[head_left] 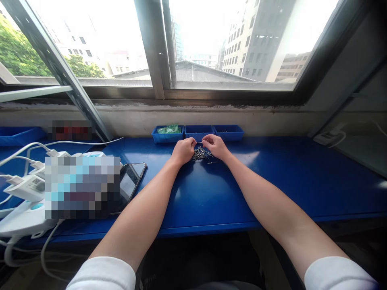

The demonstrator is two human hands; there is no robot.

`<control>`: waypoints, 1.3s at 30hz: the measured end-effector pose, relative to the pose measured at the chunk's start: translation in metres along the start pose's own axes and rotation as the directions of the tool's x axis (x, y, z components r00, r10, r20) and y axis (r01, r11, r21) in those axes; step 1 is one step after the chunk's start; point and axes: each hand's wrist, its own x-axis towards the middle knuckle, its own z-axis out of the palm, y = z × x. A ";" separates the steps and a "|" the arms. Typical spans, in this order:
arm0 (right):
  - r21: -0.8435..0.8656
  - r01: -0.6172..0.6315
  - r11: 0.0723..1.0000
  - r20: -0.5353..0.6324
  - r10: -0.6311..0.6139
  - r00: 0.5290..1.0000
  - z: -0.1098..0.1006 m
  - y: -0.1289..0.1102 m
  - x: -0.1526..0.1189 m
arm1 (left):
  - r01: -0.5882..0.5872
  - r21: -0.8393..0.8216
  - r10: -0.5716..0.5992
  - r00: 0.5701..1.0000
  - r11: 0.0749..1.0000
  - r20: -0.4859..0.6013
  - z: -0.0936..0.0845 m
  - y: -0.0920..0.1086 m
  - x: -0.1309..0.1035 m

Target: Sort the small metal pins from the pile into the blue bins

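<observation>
Both hands meet over a small pile of thin metal pieces (pixel 200 153) on the blue table (pixel 208 201). My left hand (pixel 184 150) pinches one end of a thin metal piece (pixel 198 141), and my right hand (pixel 215 146) pinches its other end. The piece lies roughly level between the fingertips. One loose piece (pixel 212 162) rests just in front of the pile. Behind the hands stand three blue bins: the left bin (pixel 167 138) holds green-and-clear plastic packets, while the right bin (pixel 229 137) has small dark pieces inside.
A phone (pixel 132 181) lies left of my left forearm, beside a white power strip (pixel 22 219) with chargers and cables. Another blue tray (pixel 21 137) stands at the far left. A metal post and a window rise behind the table. A white socket (pixel 328 137) is at the right.
</observation>
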 end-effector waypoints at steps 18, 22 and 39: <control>-0.537 -0.142 0.831 -0.363 -0.077 0.928 -0.037 0.017 0.006 | 0.201 0.162 -0.211 0.976 0.966 0.048 0.005 -0.007 0.000; -0.599 -0.298 0.743 -0.420 0.025 0.907 -0.050 0.028 0.008 | 0.220 0.207 -0.243 0.966 0.953 0.089 0.005 -0.010 0.000; -0.478 -0.346 0.807 -0.438 0.122 0.891 -0.054 0.041 0.005 | 0.218 0.212 -0.258 0.948 0.953 0.184 0.005 -0.015 -0.001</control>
